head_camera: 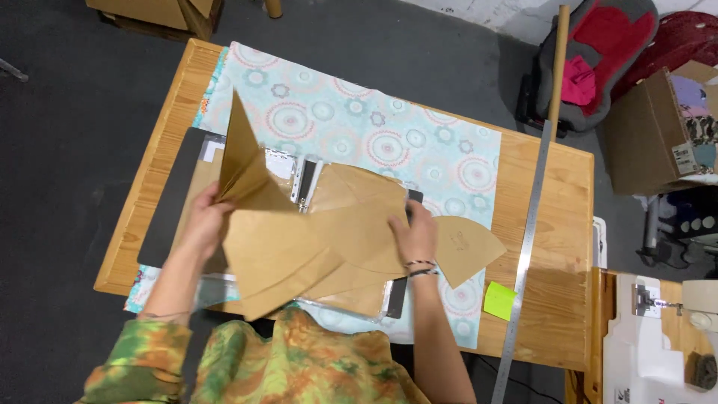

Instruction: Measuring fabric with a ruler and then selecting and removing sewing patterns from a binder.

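Observation:
An open black ring binder (173, 196) lies on a wooden table (557, 224), over a pale blue cloth with circle patterns (359, 127). Several brown paper pattern pieces (299, 247) are stacked across the binder. My left hand (203, 221) grips the left edge of the stack, lifting one pointed piece (243, 161) upright. My right hand (415, 233) lies flat on the right side of the stack, with bracelets on its wrist. A separate rounded brown piece (467, 248) rests on the cloth just right of that hand.
A long metal ruler (527, 247) runs down the table's right side, with a wooden pole (557, 60) above it. A green sticky note (499, 301) sits near the ruler. A cardboard box (651, 138), a chair with red fabric (598, 52) and a white sewing machine (666, 329) stand at right.

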